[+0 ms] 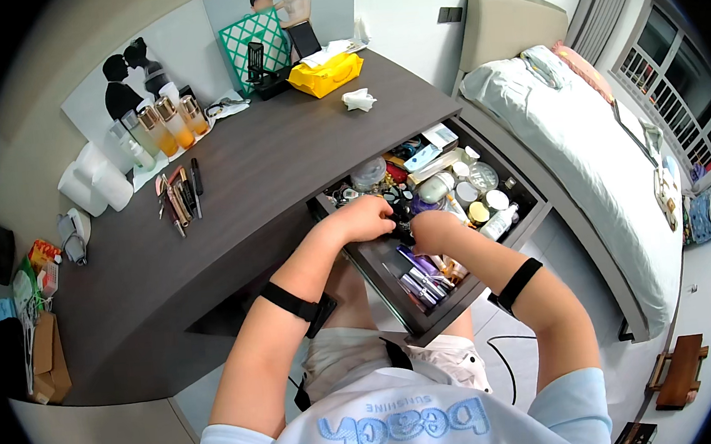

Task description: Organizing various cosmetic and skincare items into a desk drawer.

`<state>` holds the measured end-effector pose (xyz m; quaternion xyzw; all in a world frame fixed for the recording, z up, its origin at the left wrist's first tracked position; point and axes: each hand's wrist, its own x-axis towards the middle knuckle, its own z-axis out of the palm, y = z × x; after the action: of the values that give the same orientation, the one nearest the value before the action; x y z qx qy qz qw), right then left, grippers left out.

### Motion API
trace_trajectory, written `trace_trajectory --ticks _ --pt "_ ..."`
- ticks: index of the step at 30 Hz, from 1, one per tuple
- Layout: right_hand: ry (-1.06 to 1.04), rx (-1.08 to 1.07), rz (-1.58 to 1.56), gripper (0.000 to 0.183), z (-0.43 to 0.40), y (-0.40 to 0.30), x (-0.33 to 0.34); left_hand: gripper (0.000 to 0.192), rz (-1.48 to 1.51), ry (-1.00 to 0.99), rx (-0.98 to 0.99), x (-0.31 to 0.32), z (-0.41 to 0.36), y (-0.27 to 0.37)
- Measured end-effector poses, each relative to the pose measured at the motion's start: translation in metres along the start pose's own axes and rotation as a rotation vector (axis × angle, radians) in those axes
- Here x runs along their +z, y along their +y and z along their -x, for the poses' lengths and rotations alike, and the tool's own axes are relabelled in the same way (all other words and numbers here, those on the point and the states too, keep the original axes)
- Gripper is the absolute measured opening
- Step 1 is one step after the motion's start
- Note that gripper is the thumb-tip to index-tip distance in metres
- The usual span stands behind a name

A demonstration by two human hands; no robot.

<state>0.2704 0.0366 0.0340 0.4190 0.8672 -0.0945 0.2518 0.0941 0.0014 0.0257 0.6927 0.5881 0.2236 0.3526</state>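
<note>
Both hands are inside an open dark wooden drawer (394, 310), close together over a cluster of small black items (400, 201). My left hand (364, 217) comes in over the drawer's left side, fingertips at the black items. Its fingers are bent, and whether they grip anything is unclear. My right hand (436, 231) is curled just to the right, its fingertips hidden behind the hand. Below it, several slim cosmetic tubes (422, 284) lie in the drawer's front part. Behind the hands sit jars, among them a white-lidded jar (496, 199), and a white bottle (499, 222).
On the desk (249, 149) are makeup pencils and brushes (179, 195), amber bottles (173, 123), white paper rolls (95, 180), a yellow tissue pack (326, 74) and a crumpled tissue (358, 100). A bed (576, 161) stands to the right. A black cable (512, 360) lies on the floor.
</note>
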Motion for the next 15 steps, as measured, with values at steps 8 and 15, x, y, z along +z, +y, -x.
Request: trace_trajectory --ticks 8,15 --pt "0.260 -0.254 -0.374 0.014 -0.040 -0.058 -0.043 0.019 0.140 0.660 0.008 -0.053 0.042 -0.046" --pt "0.384 -0.552 -0.550 0.017 -0.102 -0.151 -0.061 0.043 -0.413 1.195 -0.329 -0.099 0.110 -0.111"
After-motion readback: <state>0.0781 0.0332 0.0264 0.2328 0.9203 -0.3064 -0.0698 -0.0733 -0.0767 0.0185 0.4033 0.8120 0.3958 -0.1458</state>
